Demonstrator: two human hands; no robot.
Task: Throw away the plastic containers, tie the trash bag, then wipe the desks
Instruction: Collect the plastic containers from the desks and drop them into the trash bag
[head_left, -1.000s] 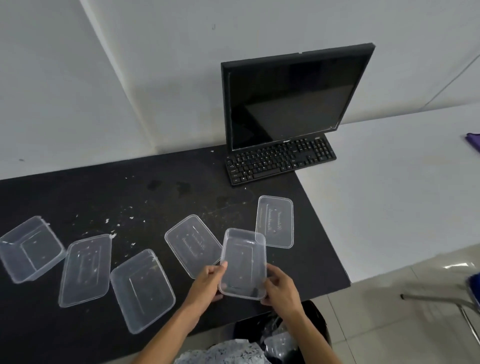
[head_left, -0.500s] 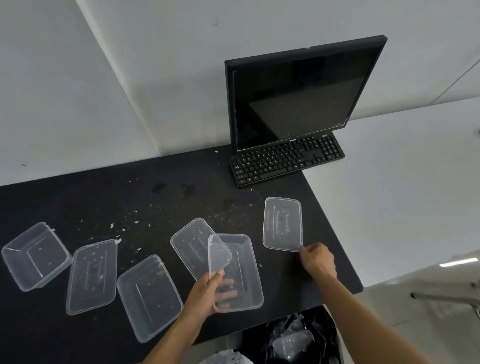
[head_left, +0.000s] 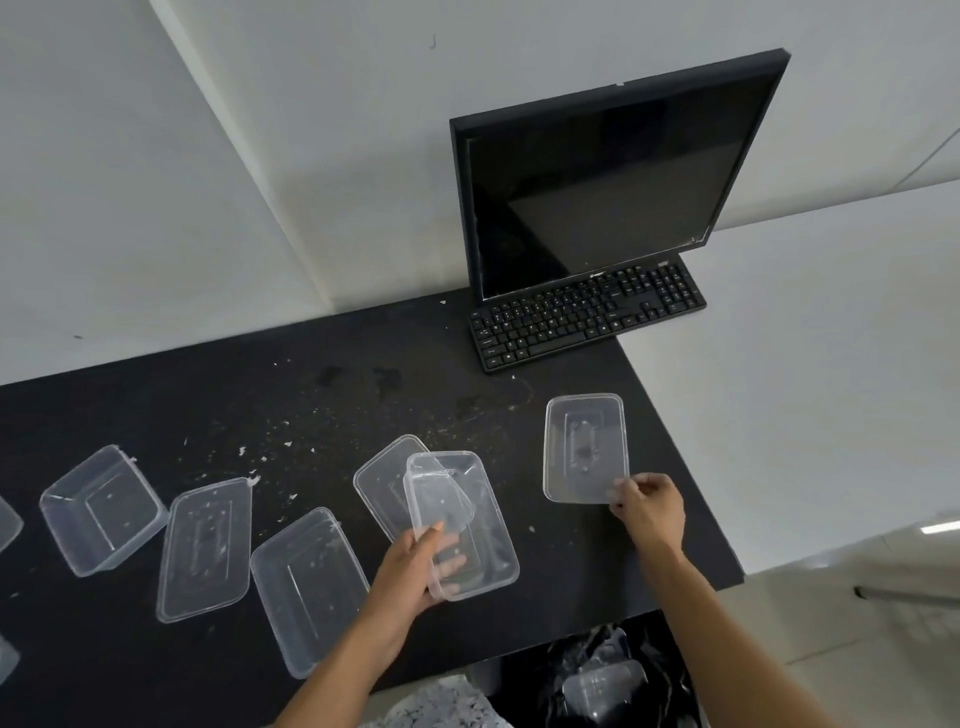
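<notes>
Clear plastic tubs and lids, six in full view, sit about the black desk (head_left: 260, 374), with two more cut off at its left edge. The left hand (head_left: 410, 577) grips one tub (head_left: 485, 519); the right hand (head_left: 649, 512) pinches a lid (head_left: 584, 447) at its near corner. One container (head_left: 605, 686) lies in the trash bag (head_left: 662, 670).

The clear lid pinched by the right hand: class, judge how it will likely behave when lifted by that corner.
Probably very light: the right hand takes the lid by one corner with fingertips. Likely bendy, since it looks thin and flat. Its glossy plastic may slip from a pinch.
</notes>
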